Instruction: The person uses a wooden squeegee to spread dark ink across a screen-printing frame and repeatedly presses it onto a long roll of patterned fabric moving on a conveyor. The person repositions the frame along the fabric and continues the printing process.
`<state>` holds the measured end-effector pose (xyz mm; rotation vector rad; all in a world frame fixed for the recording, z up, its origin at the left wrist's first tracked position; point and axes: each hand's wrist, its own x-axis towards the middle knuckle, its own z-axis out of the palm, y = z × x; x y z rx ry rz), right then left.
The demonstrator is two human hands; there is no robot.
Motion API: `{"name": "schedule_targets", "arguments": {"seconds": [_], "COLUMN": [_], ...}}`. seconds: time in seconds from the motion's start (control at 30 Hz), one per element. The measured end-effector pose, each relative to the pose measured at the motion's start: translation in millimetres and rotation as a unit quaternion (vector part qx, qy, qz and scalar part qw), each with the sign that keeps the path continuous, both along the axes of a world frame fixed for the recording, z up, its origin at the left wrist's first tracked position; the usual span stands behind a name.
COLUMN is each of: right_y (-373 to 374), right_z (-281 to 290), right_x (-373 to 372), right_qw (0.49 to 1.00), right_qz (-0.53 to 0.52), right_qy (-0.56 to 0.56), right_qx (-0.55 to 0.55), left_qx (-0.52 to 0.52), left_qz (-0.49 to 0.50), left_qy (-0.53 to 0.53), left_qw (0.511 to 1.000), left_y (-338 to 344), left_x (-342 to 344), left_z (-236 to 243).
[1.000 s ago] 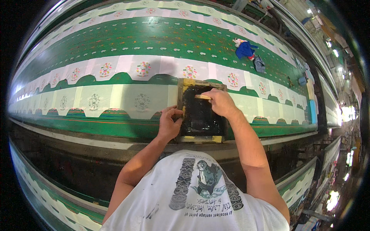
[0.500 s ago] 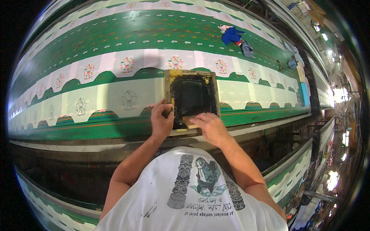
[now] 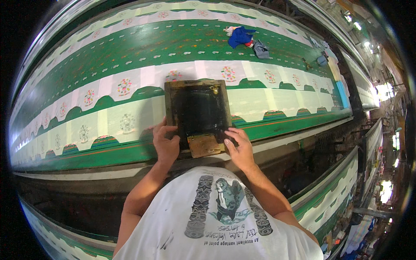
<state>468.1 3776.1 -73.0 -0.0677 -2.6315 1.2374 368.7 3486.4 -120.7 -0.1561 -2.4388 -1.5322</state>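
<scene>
One dark framed screen point(image 3: 169, 104) lies btwn the L hand point(image 3: 166, 143) and the R hand point(image 3: 239, 147), on the green table point(image 3: 186, 37). L hand touches the L rail nr its near end, fingers curled by it; can't tell if they clamp it. R hand: thumb & index spread apart, tips at the R rail; can't tell if they press on it.

Wooden block point(image 3: 204, 145) lies loose btwn the two hands, at the screen's near end, slightly tilted to the rails; can't tell if it's on the near rail or just against it. Black mesh point(image 3: 199, 108) stretches beyond the block, fwd of both hands. Small yellowish patch point(image 3: 215, 89) sits in the far R corner, fwd of R hand.

L of L hand: pale fabric panel point(image 3: 127, 123) w/ grey round print, in a row w/ others. Fwd of both hands, past the screen's far rail: 2nd row, incl. pinkish panel point(image 3: 229, 73) w/ multicolor print. Well fwd of R hand: blue garment point(image 3: 240, 38), grey garment point(image 3: 261, 49) just beside it. White shirt point(image 3: 208, 225) w/ dark print shows btwn the forearms, behind the hands.
</scene>
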Motion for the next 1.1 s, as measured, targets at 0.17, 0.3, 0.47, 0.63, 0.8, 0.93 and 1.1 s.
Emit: {"name": "schedule_targets", "arguments": {"seconds": [0.17,0.3,0.47,0.63,0.8,0.93,1.1], "right_y": [76.7,146.9,223.7,256.6,249.1,228.2,228.5], "right_z": [-15.8,-20.1,-31.6,-16.5,0.4,17.5,17.0], "right_x": [13.7,22.6,34.7,38.8,24.2,5.0,-20.1], "right_qw": [0.997,0.998,0.999,0.992,0.969,0.94,0.913], "right_qz": [-0.017,-0.006,0.004,0.062,0.202,0.282,0.337], "right_qy": [0.004,0.035,0.034,0.098,0.105,0.095,0.047], "right_qx": [-0.071,-0.047,-0.026,0.053,0.094,0.164,0.226], "left_qx": [0.031,0.031,0.069,0.065,0.136,0.133,0.088], "left_qz": [-0.018,-0.017,-0.004,0.006,0.003,0.011,0.003], "left_qy": [0.04,0.075,0.057,-0.008,-0.045,-0.071,-0.042], "left_qw": [0.999,0.997,0.996,0.998,0.99,0.989,0.995], "left_y": [77.7,151.7,222.9,256.8,260.5,264.4,264.0], "left_x": [9.2,15.5,24.0,28.5,26.3,24.6,22.5], "left_z": [12.6,-11.0,-32.6,-27.6,-40.8,-36.8,-41.8]}}
